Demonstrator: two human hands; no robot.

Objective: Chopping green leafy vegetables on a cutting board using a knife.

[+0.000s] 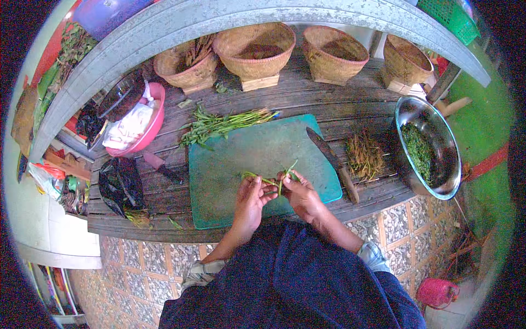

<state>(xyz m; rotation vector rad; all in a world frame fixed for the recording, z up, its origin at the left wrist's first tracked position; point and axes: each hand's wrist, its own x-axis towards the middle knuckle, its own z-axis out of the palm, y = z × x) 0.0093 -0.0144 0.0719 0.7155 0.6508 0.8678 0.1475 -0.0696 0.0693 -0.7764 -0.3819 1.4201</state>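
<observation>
Over a green cutting board point(230, 164), my left hand point(253, 197) and my right hand point(302, 195) meet around green leafy stems point(269, 181). The left fingers pinch a thin stem, while the right ones grip a piece with small leaves. Along the board's far edge lies a bunch of leafy greens point(226, 125), its stem ends pointing right. A knife point(324, 150) with a dark blade and wooden handle rests partly on the board's right side. Right of the knife is a heap of brownish roots point(365, 156).
A steel bowl point(446, 160) of chopped greens stands at the right. Woven bamboo baskets point(263, 61) line the table's back beneath a metal beam point(246, 14). At left are a pink basin point(158, 119) holding a white bag, a black plastic bag point(119, 185) and a pink-handled knife point(154, 160).
</observation>
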